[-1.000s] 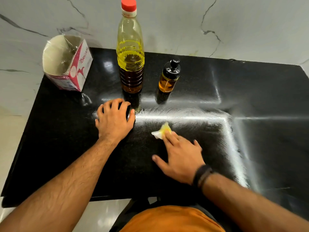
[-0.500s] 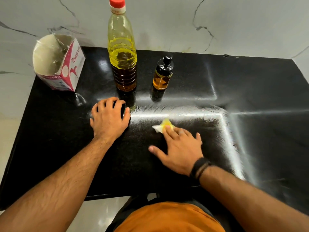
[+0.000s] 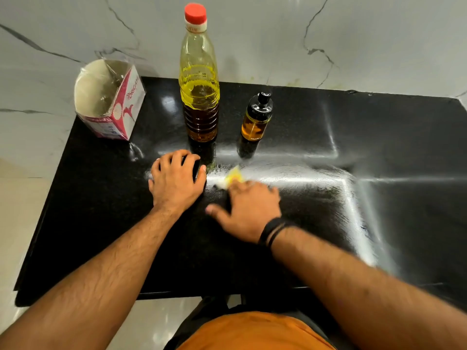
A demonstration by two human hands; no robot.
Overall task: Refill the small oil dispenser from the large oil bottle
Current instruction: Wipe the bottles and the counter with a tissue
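Note:
The large oil bottle (image 3: pixel 199 97) with a red cap stands upright at the back of the black counter (image 3: pixel 391 137), part full of yellow oil. Right of it stands the small oil dispenser (image 3: pixel 255 122), amber with a black pump top. My left hand (image 3: pixel 174 183) rests in front of the bottle, fingers arched over a small black object (image 3: pixel 195 170) that is mostly hidden. My right hand (image 3: pixel 249 210), blurred by motion, presses a yellow-stained tissue (image 3: pixel 231 178) flat on the counter with straight fingers, just right of my left hand.
An open pink and white carton (image 3: pixel 111 102) lies tilted at the counter's back left corner. A marble wall (image 3: pixel 353 41) rises behind the counter. Smeared streaks (image 3: pixel 290 173) shine across the counter's middle and right. The front edge (image 3: pixel 164 295) runs close to my body.
My right hand has slid the tissue left and a little farther back, closer to my left hand and the bottle. My left hand has stayed put.

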